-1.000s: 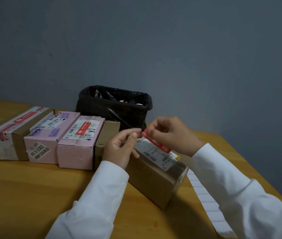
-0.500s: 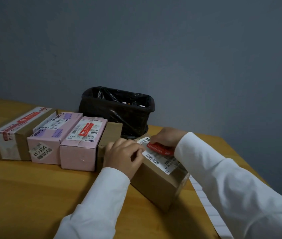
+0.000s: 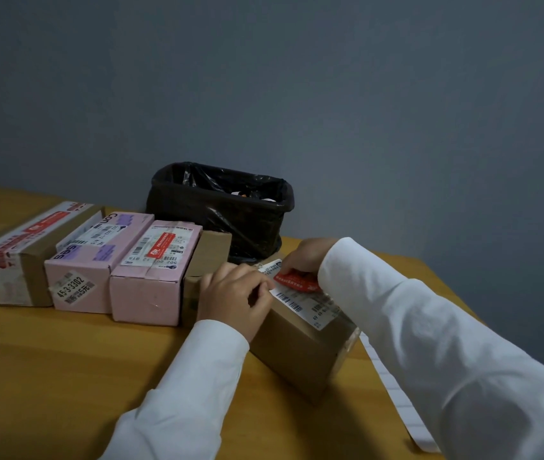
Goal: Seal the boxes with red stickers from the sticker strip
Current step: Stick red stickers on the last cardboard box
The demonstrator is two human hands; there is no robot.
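Already two boxes at left show red stickers; right hand (image 3: 307,255) presses a red sticker (image 3: 297,281) onto the brown box (image 3: 300,353), while the left hand (image 3: 235,293), fingers curled, steadies it.

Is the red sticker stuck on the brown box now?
On: the red sticker lies flat on the brown box label, the right hand touching it.

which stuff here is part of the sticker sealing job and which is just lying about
Part of the job:
- brown box under both hands
- red sticker on its top
- left hand, right hand
- white sticker strip
- row of boxes: taped brown box, two pink boxes, small brown box

Just lying about:
- black-lined bin
- wooden table
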